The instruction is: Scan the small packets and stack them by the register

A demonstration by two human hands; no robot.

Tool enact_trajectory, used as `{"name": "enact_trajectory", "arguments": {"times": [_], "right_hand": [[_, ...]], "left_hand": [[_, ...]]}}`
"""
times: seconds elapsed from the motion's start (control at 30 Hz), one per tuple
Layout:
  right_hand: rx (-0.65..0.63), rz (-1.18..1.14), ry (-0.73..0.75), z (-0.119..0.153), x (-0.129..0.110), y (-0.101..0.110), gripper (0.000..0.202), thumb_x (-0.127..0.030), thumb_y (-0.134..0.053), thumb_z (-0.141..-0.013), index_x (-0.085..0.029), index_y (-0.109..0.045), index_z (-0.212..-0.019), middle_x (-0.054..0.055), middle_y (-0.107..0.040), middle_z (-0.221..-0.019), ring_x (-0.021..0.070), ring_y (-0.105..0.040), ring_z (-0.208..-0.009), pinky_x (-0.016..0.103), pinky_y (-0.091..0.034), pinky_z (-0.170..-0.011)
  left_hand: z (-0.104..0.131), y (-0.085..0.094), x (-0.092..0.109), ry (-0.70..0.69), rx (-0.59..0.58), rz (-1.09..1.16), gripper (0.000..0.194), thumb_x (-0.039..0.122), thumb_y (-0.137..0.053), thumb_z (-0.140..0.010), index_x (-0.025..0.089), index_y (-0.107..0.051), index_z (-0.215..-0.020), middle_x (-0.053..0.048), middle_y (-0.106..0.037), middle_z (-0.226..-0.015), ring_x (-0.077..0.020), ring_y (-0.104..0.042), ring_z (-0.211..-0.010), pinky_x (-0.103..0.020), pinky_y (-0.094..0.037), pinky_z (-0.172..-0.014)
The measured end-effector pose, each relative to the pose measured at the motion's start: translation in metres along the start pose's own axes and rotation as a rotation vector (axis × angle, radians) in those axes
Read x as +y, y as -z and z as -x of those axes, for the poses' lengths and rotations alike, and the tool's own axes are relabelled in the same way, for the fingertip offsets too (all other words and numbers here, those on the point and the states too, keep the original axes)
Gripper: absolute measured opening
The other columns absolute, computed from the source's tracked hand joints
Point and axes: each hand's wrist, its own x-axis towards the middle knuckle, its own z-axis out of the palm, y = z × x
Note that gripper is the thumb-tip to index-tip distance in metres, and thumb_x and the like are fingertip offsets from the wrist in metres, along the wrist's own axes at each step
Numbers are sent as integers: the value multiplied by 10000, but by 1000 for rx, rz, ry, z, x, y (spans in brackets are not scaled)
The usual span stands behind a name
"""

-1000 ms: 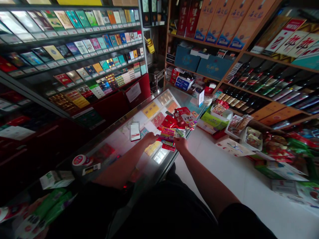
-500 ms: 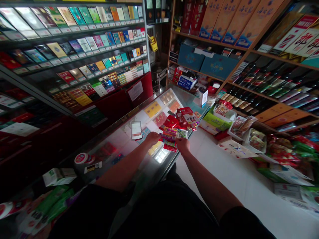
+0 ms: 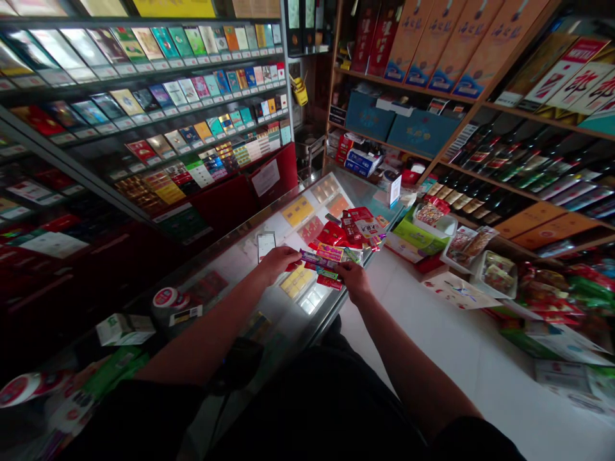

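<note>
Stretched between my two hands is a slim purple snack packet [image 3: 319, 260], over the glass counter [image 3: 269, 301]. My left hand [image 3: 282, 261] is closed on its left end. The right end is pinched by my right hand [image 3: 353, 276]. Beneath and beyond lie several small colourful packets, among them a pink one [image 3: 331, 251] and a red one [image 3: 329, 282]. Larger red snack bags [image 3: 362, 225] lie just past them. A phone [image 3: 266, 243] rests on the glass beside my left hand, partly behind it. The print on the purple packet is too small to read.
Racks of small boxes [image 3: 192, 96] stand at the left. On the right are shelves of bottles [image 3: 519, 160] and white tubs of snacks [image 3: 497, 272]. A white-lidded tub [image 3: 166, 298] and an open carton [image 3: 125, 328] sit at the counter's near left.
A purple packet is now held out straight between both hands, raised off the pile. My left hand has shifted slightly left, partly covering the phone. The view has tilted up a little.
</note>
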Motion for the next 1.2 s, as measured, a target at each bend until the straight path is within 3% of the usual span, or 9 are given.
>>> {"name": "enact_trajectory", "arguments": {"times": [0.13,0.37,0.53,0.7,0.87,1.0,1.2], "right_hand": [[-163,-131,-13,18,-12,-10,353,-491,-815,-609,-190,-654,-697,-36,-566,-544,102,-442,-505,264,-339,-522],[-334,-181,53,42,-19,-27,489,-441,-827,-649,-155,-780,-1043,4,-688,-683,102,-435,-538,268,-326,-542],[-333,-82,72,54,-19,-41,396,-427,-834,-636,-163,-807,-929,-21,-637,-644,108,-440,-554,269,-340,-547],[-310,-26,32,67,-17,-59,331,-458,-859,-599,-173,-779,-747,-21,-591,-568,113,-424,-534,273,-322,-523],[-351,-92,4,82,-18,-75,335,-492,-791,-666,-166,-777,-738,-19,-561,-533,108,-413,-517,273,-321,-529],[-324,-30,-36,90,-17,-83,307,-462,-791,-651,-170,-782,-744,26,-674,-644,132,-525,-596,275,-401,-593],[-307,39,-24,95,-9,-94,334,-475,-790,-675,-171,-824,-807,56,-776,-784,199,-657,-760,324,-491,-744]], "left_hand": [[29,16,3,-74,-23,32,432,484,-859,-650,165,-701,-894,-71,-766,-866,-177,-678,-779,-326,-510,-772],[77,36,-1,-79,28,106,461,472,-892,-631,153,-724,-918,-25,-705,-803,-135,-613,-712,-310,-479,-744],[103,50,-12,-114,100,112,503,462,-898,-596,165,-731,-965,-44,-732,-904,-154,-636,-782,-317,-493,-778],[119,69,-31,-102,196,114,470,547,-875,-614,170,-721,-848,-22,-685,-774,-146,-611,-698,-304,-481,-717],[131,84,-47,-71,271,169,501,558,-906,-567,166,-741,-832,-46,-713,-790,-163,-637,-733,-311,-498,-728],[134,97,-63,-60,357,116,449,552,-878,-591,175,-758,-803,-67,-740,-795,-186,-653,-769,-310,-500,-719],[134,114,-84,-77,371,-54,342,530,-786,-697,203,-771,-795,-40,-702,-720,-173,-603,-684,-291,-466,-647]]}}
